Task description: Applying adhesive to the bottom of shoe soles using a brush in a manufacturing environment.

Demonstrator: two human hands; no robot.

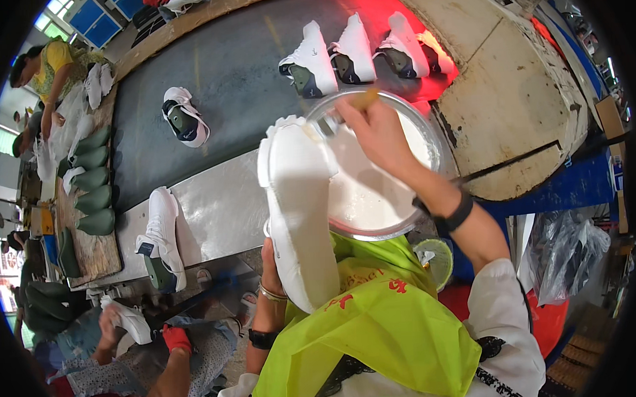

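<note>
My left hand [271,270] is closed around a white shoe [299,213], turned so its pale underside faces up; the shoe hides some of the fingers. In my right hand [380,137] is a brush [327,125] with a yellowish handle, its bristle end against the upper end of the shoe's underside. Below the right hand is a wide metal basin [428,135] with milky white liquid [370,190] in it.
White-and-green shoes [355,50] stand in a row on the dark conveyor belt [243,68], under red light. Another shoe [185,118] lies further left. One shoe [162,239] rests on the metal ledge [217,209]. A co-worker's red-gloved hand [176,338] is at lower left.
</note>
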